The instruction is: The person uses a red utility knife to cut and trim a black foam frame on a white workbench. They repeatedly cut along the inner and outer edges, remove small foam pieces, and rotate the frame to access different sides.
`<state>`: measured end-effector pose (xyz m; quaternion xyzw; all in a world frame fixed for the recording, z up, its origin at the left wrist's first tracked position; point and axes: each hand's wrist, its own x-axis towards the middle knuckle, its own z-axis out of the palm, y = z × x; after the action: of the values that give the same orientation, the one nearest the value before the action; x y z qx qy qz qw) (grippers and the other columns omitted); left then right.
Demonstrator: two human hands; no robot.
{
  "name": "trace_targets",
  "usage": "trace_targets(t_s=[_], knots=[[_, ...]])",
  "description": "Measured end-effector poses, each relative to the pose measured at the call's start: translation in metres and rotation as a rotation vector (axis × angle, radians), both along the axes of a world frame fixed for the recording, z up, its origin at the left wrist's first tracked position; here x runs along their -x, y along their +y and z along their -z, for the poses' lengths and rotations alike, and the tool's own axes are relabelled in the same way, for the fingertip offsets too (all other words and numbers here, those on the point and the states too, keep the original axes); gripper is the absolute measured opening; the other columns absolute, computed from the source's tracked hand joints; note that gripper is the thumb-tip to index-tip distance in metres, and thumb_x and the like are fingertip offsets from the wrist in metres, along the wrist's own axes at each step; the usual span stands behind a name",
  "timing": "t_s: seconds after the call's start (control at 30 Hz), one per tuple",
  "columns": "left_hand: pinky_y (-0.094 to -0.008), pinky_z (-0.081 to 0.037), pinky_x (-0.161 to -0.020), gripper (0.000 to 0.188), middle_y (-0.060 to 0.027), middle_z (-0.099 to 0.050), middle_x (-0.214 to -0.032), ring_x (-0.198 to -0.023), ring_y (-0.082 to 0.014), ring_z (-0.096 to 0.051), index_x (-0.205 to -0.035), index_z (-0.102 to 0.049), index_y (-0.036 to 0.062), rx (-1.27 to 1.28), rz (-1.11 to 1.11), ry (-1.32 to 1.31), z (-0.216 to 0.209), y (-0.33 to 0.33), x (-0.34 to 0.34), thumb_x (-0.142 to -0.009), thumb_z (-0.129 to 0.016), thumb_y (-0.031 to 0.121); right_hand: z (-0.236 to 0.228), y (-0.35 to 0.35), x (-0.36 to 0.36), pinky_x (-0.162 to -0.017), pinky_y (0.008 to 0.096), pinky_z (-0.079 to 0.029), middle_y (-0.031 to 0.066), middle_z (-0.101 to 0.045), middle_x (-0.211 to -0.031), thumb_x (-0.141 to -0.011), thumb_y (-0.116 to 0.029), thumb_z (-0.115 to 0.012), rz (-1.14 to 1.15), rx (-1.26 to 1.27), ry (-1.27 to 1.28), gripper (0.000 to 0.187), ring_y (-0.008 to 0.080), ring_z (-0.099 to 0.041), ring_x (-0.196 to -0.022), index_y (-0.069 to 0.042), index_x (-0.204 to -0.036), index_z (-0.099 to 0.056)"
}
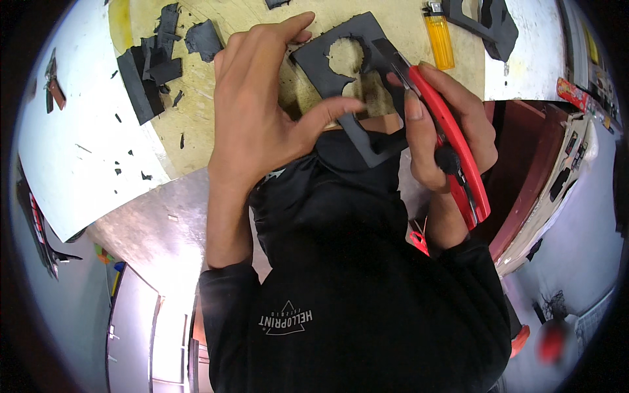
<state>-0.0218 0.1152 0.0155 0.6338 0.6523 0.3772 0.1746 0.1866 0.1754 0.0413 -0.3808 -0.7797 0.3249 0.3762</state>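
Observation:
A dark grey foam piece [316, 62] lies at the near edge of the worktop, partly overhanging it. A round hole and a larger opening are cut through it, with ragged edges around the hole. My left hand [252, 92] is open beside it, fingers stretched out and the thumb reaching over the foam's left strip. My right hand [468, 118] is closed round a red utility knife [452, 124] with a black knob. Its blade extends toward the foam's upper right side, and the tip is hard to tell from the dark foam.
Yellow-green worn board [193, 124] covers the worktop's middle. Dark foam scraps [154, 65] lie left, a yellow lighter [439, 42] and another cut foam piece [501, 33] at upper right. A hand tool [56, 88] rests far left. Dark red furniture [527, 150] stands at right.

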Motion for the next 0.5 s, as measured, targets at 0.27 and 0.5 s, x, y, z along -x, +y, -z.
trace_targets(t_s=[0.27,0.5], knots=[[-0.0401,-0.048,-0.093,0.078,-0.0131,-0.064,-0.113,-0.105,-0.0311,-0.062,-0.124,-0.066,0.0039,-0.034,-0.019,0.077,0.004,-0.008,-0.002,-0.058,-0.094,0.036,-0.005,-0.008,0.005,-0.066,0.0274,-0.055,0.0188,-0.073,-0.092,-0.081,0.002,-0.073,-0.050,0.054,0.076,0.025,0.0212,-0.072,-0.074,0.007,-0.105,-0.069],[-0.0380,-0.043,-0.095,0.057,-0.0113,-0.066,-0.123,-0.109,-0.0301,-0.061,-0.120,-0.069,0.0052,-0.065,0.020,-0.003,0.004,-0.007,-0.004,-0.066,-0.083,0.019,0.002,-0.004,0.009,-0.072,0.0361,-0.058,0.0237,-0.072,-0.093,-0.077,0.005,-0.072,-0.159,-0.064,0.082,0.028,0.0322,-0.073,-0.079,0.010,-0.104,-0.068]])
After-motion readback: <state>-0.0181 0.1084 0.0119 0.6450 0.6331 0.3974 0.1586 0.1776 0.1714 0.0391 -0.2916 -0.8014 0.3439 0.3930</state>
